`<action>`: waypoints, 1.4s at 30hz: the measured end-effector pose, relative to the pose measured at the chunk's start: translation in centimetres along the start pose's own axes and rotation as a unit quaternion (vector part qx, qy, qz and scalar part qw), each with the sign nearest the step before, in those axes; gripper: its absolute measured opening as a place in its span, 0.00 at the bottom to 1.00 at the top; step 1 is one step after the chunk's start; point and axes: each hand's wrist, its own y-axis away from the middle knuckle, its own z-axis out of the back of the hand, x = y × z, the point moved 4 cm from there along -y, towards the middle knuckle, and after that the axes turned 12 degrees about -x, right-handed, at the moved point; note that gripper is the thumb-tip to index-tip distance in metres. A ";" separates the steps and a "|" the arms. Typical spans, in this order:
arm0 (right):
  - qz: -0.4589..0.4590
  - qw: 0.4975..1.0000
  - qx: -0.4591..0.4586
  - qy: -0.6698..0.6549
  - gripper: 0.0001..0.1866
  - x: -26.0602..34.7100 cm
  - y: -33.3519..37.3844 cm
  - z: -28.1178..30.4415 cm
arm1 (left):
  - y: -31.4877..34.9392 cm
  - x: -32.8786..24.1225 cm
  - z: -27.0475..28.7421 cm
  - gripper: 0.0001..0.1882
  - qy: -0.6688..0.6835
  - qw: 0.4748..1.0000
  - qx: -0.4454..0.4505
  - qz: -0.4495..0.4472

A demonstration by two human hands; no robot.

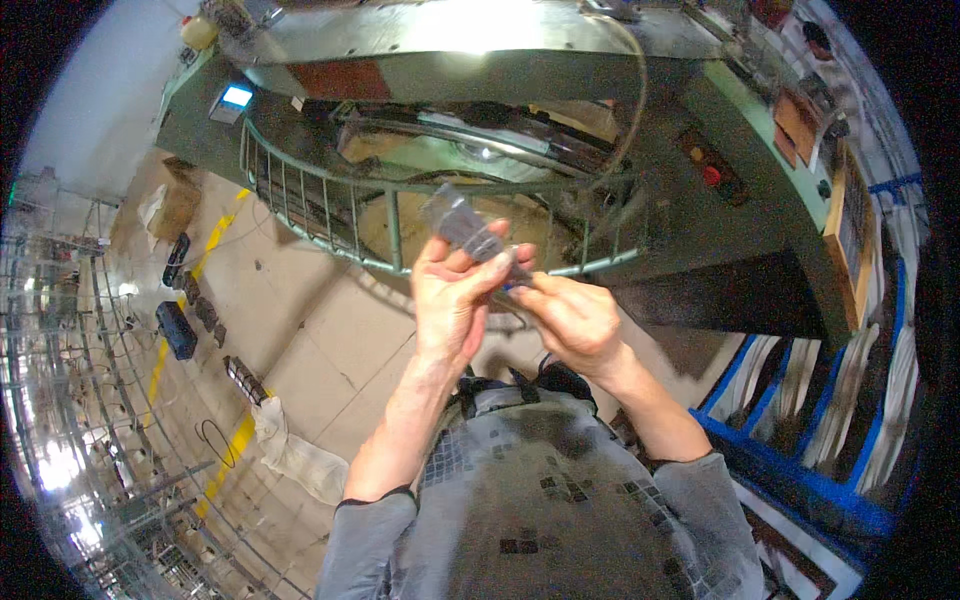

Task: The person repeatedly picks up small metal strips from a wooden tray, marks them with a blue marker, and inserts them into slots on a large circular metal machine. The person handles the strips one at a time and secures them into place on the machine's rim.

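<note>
Left hand [450, 302]: grip closed around a blurred grey strip [464, 226], far end toward eleven o'clock, seen against green railing [394, 230]. Right hand [578, 320], at strip's four o'clock: grip pinching near end.

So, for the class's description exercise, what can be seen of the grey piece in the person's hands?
The grey piece looks flat, narrow and shiny, perhaps plastic, with a paler, see-through upper end. Blur hides finer detail. It slants toward the picture's upper left. The left hand holds it between thumb and fingers; the right hand is at its lower end, its grip unclear.
</note>
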 end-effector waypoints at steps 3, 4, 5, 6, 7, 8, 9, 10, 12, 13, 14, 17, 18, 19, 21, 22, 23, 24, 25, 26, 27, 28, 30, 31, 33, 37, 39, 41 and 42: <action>0.102 0.995 0.011 -0.007 0.11 3.2 0.0 -5.5 | 0.4 -4.0 5.9 0.28 0.039 0.998 0.034 -0.043; 0.123 0.992 0.003 -0.018 0.12 4.2 -0.2 -6.9 | 0.8 -5.3 7.6 0.28 0.063 0.996 0.042 -0.048; 0.141 0.990 0.010 -0.029 0.14 5.2 -0.3 -7.9 | 1.3 -6.5 9.0 0.30 0.044 0.994 0.069 -0.067; 0.116 0.991 0.003 -0.066 0.14 6.0 -0.6 -8.7 | 1.7 -7.7 10.1 0.32 0.024 0.991 0.095 -0.087; 0.092 0.991 -0.004 -0.101 0.15 6.7 -0.9 -9.4 | 2.1 -8.8 11.0 0.34 0.006 0.987 0.122 -0.106; 0.066 0.989 -0.007 -0.136 0.15 7.3 -1.2 -10.0 | 2.4 -9.8 11.9 0.35 -0.016 0.982 0.137 -0.132; 0.051 0.985 0.005 -0.165 0.17 7.8 -1.4 -10.6 | 2.4 -10.7 12.5 0.33 0.010 0.978 0.157 -0.136; 0.031 0.985 0.009 -0.167 0.18 8.3 -1.4 -11.3 | 2.5 -11.5 12.8 0.31 0.055 0.967 0.202 -0.148; -0.011 0.984 0.024 -0.177 0.18 9.0 -1.4 -12.8 | 2.2 -12.2 13.5 0.34 0.085 0.969 0.183 -0.145; 0.015 0.989 0.001 -0.148 0.15 9.4 -1.4 -13.5 | 1.9 -12.3 13.9 0.34 0.088 0.976 0.152 -0.128; -0.013 0.990 -0.002 -0.143 0.14 9.3 -1.2 -14.2 | 1.6 -12.3 14.3 0.35 0.090 0.983 0.114 -0.108; -0.079 0.990 -0.015 -0.113 0.12 9.1 0.0 -15.5 | 0.7 -12.1 14.9 0.34 0.051 0.987 0.106 -0.106; -0.100 0.987 -0.012 -0.122 0.11 8.7 0.5 -15.9 | 0.3 -11.7 15.2 0.34 0.036 0.991 0.087 -0.096; -0.123 0.984 -0.003 -0.131 0.11 8.4 1.1 -16.3 | -0.1 -11.2 15.6 0.32 0.024 0.994 0.062 -0.083; -0.169 0.977 -0.006 -0.128 0.09 7.5 2.2 -16.8 | -1.0 -9.5 16.3 0.31 -0.005 0.999 -0.028 -0.031; -0.208 0.969 -0.008 -0.132 0.08 6.7 2.7 -17.1 | -1.5 -8.6 16.9 0.30 -0.028 0.995 -0.097 0.005; -0.244 0.960 -0.005 -0.139 0.07 6.1 3.2 -17.2 | -1.9 -7.8 17.0 0.29 -0.036 0.991 -0.129 0.030; -0.274 0.950 -0.009 -0.151 0.06 5.6 3.7 -17.4 | -2.3 -7.1 16.8 0.30 -0.036 0.991 -0.125 0.041; -0.336 0.926 -0.013 -0.175 0.05 4.8 4.2 -17.5 | -2.6 -6.5 16.3 0.30 -0.025 0.993 -0.107 0.034; -0.368 0.910 -0.008 -0.189 0.05 4.3 4.7 -17.5 | -2.9 -5.9 16.0 0.31 -0.019 0.993 -0.105 0.040; -0.391 0.897 -0.009 -0.206 0.05 3.8 5.0 -17.5 | -3.1 -5.8 15.6 0.33 -0.027 0.996 -0.083 0.020; -0.406 0.885 -0.019 -0.226 0.05 3.3 5.2 -17.3 | -3.4 -5.8 15.5 0.33 -0.042 0.995 -0.085 0.007; -0.390 0.896 0.032 -0.213 0.08 2.3 5.6 -16.9 | -4.0 -6.0 15.2 0.33 -0.071 0.994 -0.085 -0.015; -0.377 0.901 0.051 -0.208 0.10 1.7 5.9 -16.5 | -4.3 -6.2 15.2 0.33 -0.065 0.994 -0.090 -0.015; -0.383 0.906 0.087 -0.159 0.18 -0.5 7.4 -15.6 | -5.2 -6.9 15.5 0.33 -0.075 0.992 -0.105 -0.009; -0.457 0.858 0.087 0.217 0.34 -8.2 14.1 -12.5 | -7.4 -8.9 16.4 0.34 -0.069 0.991 -0.111 0.003; -0.429 0.849 0.151 0.270 0.37 -10.6 18.3 -14.7 | -8.9 -10.0 16.4 0.34 -0.081 0.993 -0.091 0.000; -0.449 0.839 0.106 0.289 0.27 -12.0 21.9 -16.8 | -10.1 -11.1 16.7 0.34 -0.090 0.993 -0.076 0.022; -0.443 0.840 0.070 0.304 0.24 -12.5 22.9 -17.1 | -10.9 -11.7 16.9 0.34 -0.094 0.992 -0.074 0.031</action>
